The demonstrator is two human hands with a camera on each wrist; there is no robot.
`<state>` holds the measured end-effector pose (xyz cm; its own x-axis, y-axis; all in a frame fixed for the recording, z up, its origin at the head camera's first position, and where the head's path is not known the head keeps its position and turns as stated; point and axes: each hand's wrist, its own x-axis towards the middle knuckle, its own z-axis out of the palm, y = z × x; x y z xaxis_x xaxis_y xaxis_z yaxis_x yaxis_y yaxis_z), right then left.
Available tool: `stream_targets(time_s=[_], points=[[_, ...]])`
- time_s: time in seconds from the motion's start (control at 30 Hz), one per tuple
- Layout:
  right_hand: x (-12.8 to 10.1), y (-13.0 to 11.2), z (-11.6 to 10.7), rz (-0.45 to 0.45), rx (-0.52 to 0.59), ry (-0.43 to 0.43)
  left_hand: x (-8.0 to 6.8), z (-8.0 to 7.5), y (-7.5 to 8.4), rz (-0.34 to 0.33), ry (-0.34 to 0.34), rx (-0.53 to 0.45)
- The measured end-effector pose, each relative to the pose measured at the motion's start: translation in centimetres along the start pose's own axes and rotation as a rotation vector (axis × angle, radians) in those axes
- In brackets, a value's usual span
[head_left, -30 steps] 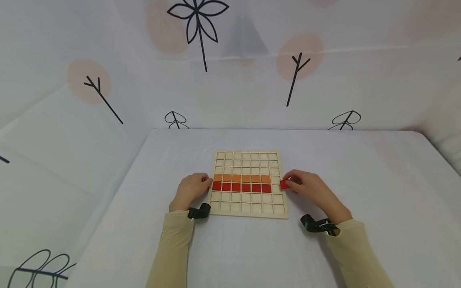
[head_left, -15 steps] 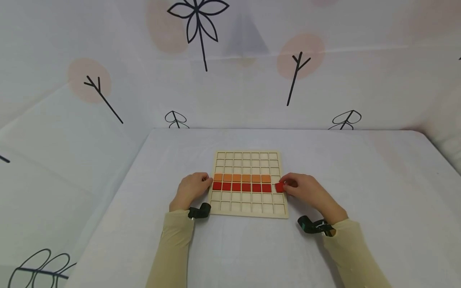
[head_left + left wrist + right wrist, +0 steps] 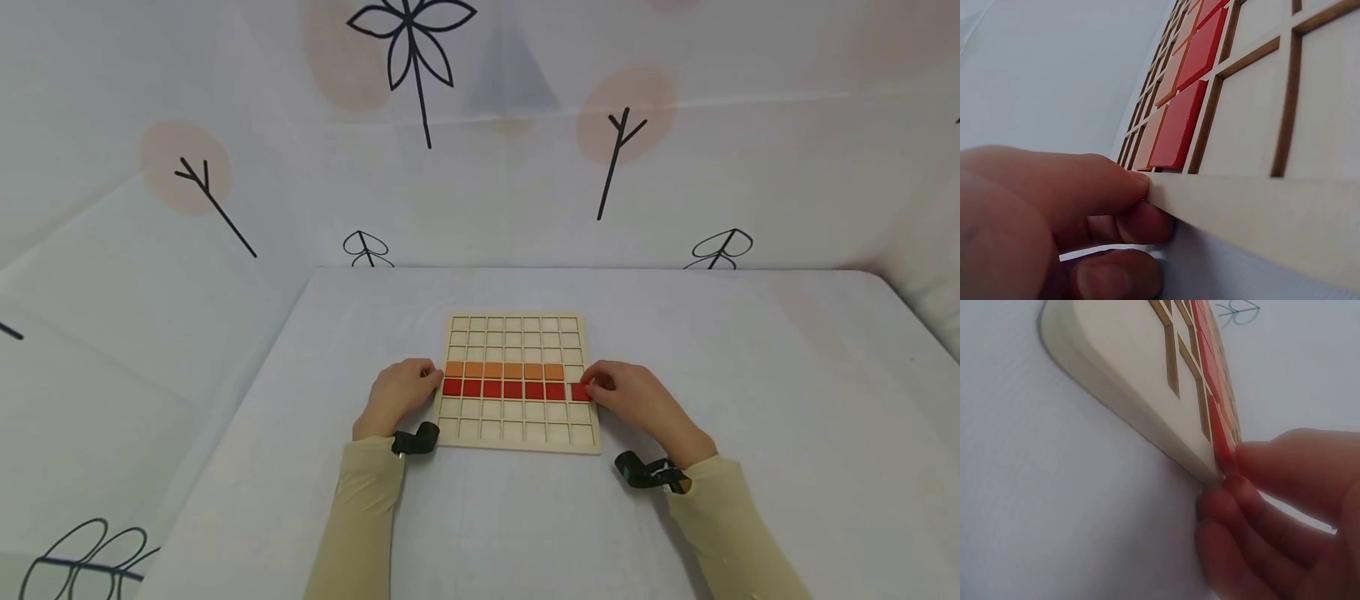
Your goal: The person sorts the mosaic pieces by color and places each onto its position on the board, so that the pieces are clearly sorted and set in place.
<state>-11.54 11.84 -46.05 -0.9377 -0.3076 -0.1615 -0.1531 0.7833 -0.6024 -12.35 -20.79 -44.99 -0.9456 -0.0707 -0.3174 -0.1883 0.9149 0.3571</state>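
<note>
A pale wooden grid board (image 3: 525, 447) lies flat on the table, with a row of red square tiles (image 3: 513, 391) below a row of orange tiles (image 3: 513, 372). With fingertips at the right end of the red row, my right hand (image 3: 641, 404) pinches a red square tile (image 3: 578, 392), which sits over the last cell. In the right wrist view the fingertips meet at that tile's outer end, by the board's edge. My left hand (image 3: 399, 396) holds the board's left edge beside the coloured rows. Its curled fingertips (image 3: 1138, 181) bear on the rim in the left wrist view.
White cloth covers the table (image 3: 495, 525), and a patterned cloth wall (image 3: 510, 192) rises behind it. Each wrist wears a dark camera mount, the left mount (image 3: 416, 439) close to the board's lower left corner. The orange row's rightmost cell (image 3: 573, 372) shows bare wood.
My right hand has moved left, carrying the red tile from beside the board's right edge onto the red row's last cell, where it has straightened. The left hand stays put.
</note>
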Motion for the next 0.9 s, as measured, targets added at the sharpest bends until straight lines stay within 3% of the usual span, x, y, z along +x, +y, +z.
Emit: stream_targets(time_s=[0.33,0.9], points=[[0.00,-0.28,-0.22,-0.030,0.014,-0.037,0.09,0.01,-0.09,0.012,0.006,0.000],[-0.03,-0.38,0.35,-0.033,-0.013,-0.015,0.05,0.10,-0.16,0.039,0.017,0.013]])
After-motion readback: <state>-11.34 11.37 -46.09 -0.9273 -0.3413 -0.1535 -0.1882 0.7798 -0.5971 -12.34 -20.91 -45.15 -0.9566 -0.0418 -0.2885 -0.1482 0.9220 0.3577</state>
